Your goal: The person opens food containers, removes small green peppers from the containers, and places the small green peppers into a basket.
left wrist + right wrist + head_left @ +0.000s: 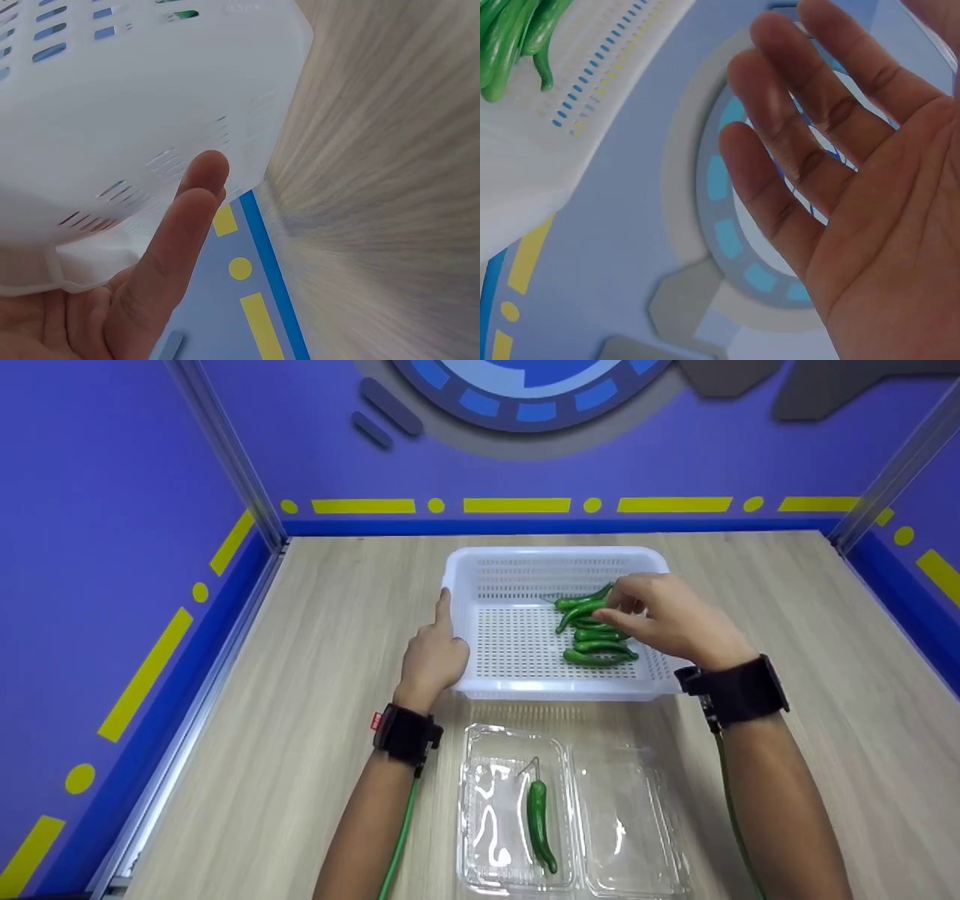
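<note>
A white plastic basket (pixel 551 688) with slotted walls holds several green chili peppers (pixel 600 658) toward its right side. At the basket's left rim is my left hand (pixel 435 652), its index finger pointing forward along the edge. The left wrist view shows straight fingers (pixel 169 259) beside the basket's outer wall (pixel 135 135). Over the peppers hovers my right hand (pixel 667 615), fingers loosely bent and thumb apart. Its palm (pixel 900 217) is bare in the right wrist view, with peppers (pixel 514 45) off to the upper left.
In front of the basket lies a clear plastic clamshell box (pixel 480 810) with its lid (pixel 630 825) folded out to the right. One green chili pepper (pixel 538 817) with a long stem rests in its left half. Blue panels (pixel 360 472) enclose the wooden table (pixel 300 675).
</note>
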The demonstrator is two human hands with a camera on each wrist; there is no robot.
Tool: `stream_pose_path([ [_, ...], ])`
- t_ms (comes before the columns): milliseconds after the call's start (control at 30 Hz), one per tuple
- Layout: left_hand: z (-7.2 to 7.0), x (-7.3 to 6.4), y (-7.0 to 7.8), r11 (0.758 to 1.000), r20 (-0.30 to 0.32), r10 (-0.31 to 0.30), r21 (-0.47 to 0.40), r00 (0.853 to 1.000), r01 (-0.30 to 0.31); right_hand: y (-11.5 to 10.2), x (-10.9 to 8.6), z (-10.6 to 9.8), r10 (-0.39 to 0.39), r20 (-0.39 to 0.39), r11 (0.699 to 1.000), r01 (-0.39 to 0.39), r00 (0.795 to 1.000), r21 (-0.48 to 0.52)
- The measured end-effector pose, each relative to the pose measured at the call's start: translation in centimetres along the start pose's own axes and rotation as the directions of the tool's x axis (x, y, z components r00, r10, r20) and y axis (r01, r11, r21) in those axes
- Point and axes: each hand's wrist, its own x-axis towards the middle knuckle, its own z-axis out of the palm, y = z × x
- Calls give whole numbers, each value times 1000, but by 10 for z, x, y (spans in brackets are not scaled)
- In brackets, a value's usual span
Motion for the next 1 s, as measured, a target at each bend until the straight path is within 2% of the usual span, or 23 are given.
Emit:
stream_pose_path([
  [267, -1, 0, 1, 1000, 1, -9, 22, 1000, 9, -12, -14, 5, -124, -125, 992, 125, 984, 1],
  [433, -3, 0, 1, 999, 3, -9, 37, 1000, 9, -21, -24, 7, -150, -167, 989, 148, 974, -20],
  [733, -2, 0, 0, 999, 0, -5, 34, 1000, 5, -37, -36, 9, -167, -157, 986, 165, 973, -28],
  [1000, -1, -1, 1, 999, 2, -11, 34, 1000, 10, -50, -41, 19, -217, -114, 972, 203, 970, -121],
])
